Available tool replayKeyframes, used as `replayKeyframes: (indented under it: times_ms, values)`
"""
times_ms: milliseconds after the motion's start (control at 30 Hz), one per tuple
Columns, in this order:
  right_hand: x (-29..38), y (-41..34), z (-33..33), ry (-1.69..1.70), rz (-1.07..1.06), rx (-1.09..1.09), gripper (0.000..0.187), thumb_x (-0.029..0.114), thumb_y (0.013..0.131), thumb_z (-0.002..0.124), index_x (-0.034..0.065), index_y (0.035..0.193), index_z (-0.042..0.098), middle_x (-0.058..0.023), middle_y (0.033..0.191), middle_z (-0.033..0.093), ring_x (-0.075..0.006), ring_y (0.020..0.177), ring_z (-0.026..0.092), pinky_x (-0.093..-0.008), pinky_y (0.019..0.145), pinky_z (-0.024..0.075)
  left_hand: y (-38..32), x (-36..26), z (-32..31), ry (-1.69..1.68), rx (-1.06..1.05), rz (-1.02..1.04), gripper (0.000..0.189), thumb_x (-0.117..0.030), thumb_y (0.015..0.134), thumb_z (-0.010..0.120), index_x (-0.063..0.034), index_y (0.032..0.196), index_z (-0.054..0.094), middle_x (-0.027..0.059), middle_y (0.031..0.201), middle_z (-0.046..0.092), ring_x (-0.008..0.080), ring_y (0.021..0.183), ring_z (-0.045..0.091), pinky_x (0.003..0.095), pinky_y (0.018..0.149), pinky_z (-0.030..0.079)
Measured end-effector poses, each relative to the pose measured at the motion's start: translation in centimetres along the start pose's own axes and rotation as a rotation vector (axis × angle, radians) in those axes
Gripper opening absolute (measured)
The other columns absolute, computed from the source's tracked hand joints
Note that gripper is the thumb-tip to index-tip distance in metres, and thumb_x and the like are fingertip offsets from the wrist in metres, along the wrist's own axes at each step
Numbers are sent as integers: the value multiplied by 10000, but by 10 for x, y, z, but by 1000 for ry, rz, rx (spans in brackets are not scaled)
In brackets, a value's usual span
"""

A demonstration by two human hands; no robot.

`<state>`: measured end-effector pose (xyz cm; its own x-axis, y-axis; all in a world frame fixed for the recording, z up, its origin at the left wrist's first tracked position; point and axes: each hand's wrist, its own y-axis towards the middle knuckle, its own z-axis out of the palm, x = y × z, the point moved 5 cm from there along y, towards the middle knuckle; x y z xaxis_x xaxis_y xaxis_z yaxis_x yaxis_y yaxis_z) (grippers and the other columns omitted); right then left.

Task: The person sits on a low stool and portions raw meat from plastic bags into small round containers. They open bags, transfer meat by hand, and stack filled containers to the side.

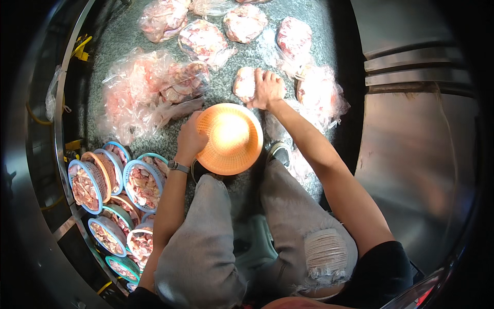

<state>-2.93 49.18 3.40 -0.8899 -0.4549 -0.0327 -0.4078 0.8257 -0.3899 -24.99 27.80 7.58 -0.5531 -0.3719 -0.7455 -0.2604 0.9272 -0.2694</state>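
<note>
My left hand (192, 138) grips the left rim of an orange perforated plastic basket (230, 140), tilted up between my feet with nothing visible inside. My right hand (269, 88) lies with spread fingers on a rounded block of raw meat (244, 84) on the speckled floor, above and to the right of the basket. Whether that block is wrapped I cannot tell. Left of the basket lies a heap of clear plastic bags (133, 92) beside a bagged piece of meat (187, 81). More bagged meat (318, 90) lies right of my right hand.
Stacked colored baskets of cut meat (143, 183) stand at the lower left. Several bagged meat blocks (245, 23) are spread across the far floor. A metal rail (60, 112) runs along the left, and a stainless steel cabinet (409, 135) stands at the right. My shoe (280, 153) is near the basket.
</note>
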Motion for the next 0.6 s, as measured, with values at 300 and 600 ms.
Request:
replayKeyframes:
  times_ms: [300,600]
  values:
    - [-3,-23,12,-107,-58,-107,1394,651,710,868,38,1740,155,-300,1431,535,-456,1387,505,-557,1168,373,-14,6,7,7,-40,-28,506,-66,870,637,-134,1371,627,245,1144,782,503,1081,726,597,924,579]
    - [-35,22,-2,155,-94,75,1072,823,820,648,38,1531,487,-335,1388,662,-468,1323,634,-652,1073,474,-13,7,12,-20,-25,-4,499,-91,881,655,-116,1379,630,241,1168,781,482,1104,731,575,942,585]
